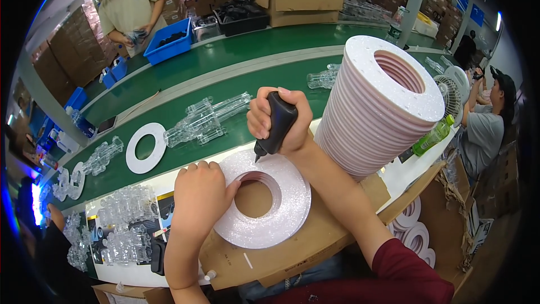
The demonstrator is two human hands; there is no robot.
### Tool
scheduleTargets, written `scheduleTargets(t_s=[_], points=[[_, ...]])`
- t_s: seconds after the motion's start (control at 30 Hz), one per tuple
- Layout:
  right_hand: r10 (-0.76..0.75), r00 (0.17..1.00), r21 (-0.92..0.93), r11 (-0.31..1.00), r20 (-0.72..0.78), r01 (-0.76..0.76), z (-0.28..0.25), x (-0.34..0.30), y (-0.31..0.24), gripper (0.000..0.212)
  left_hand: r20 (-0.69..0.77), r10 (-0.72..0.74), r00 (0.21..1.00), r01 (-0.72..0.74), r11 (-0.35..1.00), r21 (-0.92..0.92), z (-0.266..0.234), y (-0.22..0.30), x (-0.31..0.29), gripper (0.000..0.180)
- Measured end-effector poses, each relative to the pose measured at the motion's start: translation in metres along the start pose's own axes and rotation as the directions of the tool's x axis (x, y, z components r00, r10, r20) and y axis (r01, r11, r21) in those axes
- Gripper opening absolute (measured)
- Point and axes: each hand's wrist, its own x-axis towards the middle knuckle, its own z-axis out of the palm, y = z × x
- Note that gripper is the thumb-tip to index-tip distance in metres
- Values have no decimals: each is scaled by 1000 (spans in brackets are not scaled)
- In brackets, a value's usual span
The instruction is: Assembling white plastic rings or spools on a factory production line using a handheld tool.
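Observation:
A short stack of white glittery rings (270, 231) lies in front of me on brown cardboard; layered edges show inside its hole. My left hand (199, 194) curls over the stack's left side, thumb at the inner rim, fingertips mostly hidden. Wrapped in my right hand (287, 118) is a black hand tool with a pointed tip (275, 124). Its tip points down at the far part of the top ring; whether it touches, I cannot tell. To the right stands a tall stack of similar rings (360, 112), beside my right forearm.
A green conveyor (236, 56) runs across beyond the bench, bearing a single white ring (146, 147) and clear plastic parts (199, 123). More clear parts (129, 205) are at left. A green bottle (433, 135) and a fan (447, 90) stand right. Co-workers sit or stand nearby.

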Motion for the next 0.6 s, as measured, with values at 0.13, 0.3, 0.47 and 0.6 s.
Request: scheduleTargets(t_s=[0.13,0.3,0.47,0.6], points=[[-1,1000,12,1000,-1,1,-1,1,2,39,25,-21,999,20,998,56,-3,1,-2,45],[2,1000,0,1000,-8,-2,-2,1,1,39,41,-71,997,71,997,-18,-9,1,-5,52],[1,1000,-22,1000,6,-1,-3,0,3,38,51,-104,993,104,995,-4,-14,3,-7,50],[-2,1000,-25,1000,-3,2,-2,0,4,38,19,-105,994,104,994,17,-12,1,-9,50]])
